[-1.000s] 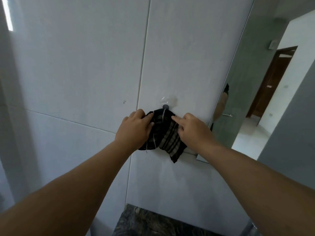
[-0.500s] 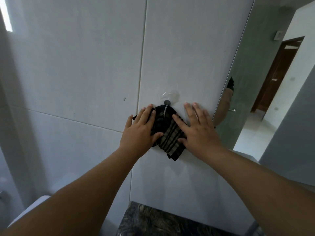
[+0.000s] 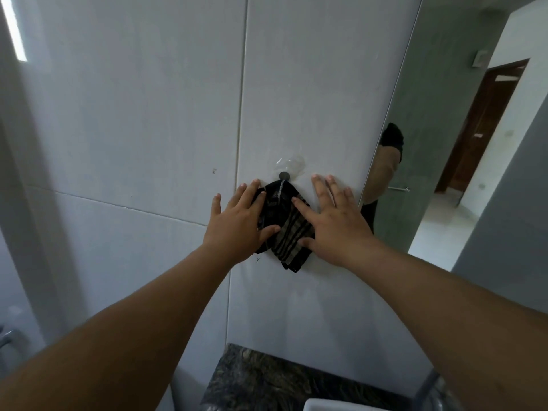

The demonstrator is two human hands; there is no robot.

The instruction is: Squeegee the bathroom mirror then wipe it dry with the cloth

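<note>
A black cloth with pale stripes point(image 3: 286, 229) hangs from a small round hook point(image 3: 284, 175) on the white tiled wall. My left hand point(image 3: 237, 223) lies flat over the cloth's left side, fingers spread. My right hand point(image 3: 335, 223) lies flat against the wall, its thumb and forefinger resting on the cloth's right side. Neither hand grips the cloth. The mirror point(image 3: 444, 137) begins just right of my right hand and reflects an arm and a doorway. No squeegee is in view.
A dark stone counter point(image 3: 267, 381) runs below the cloth, with a white basin rim point(image 3: 329, 406) at the bottom edge. A metal tap point(image 3: 9, 339) shows at far left. A clear suction pad point(image 3: 289, 166) backs the hook.
Both hands went from pinching the cloth at the hook to lying flat with fingers spread. The cloth stays hanging on the hook.
</note>
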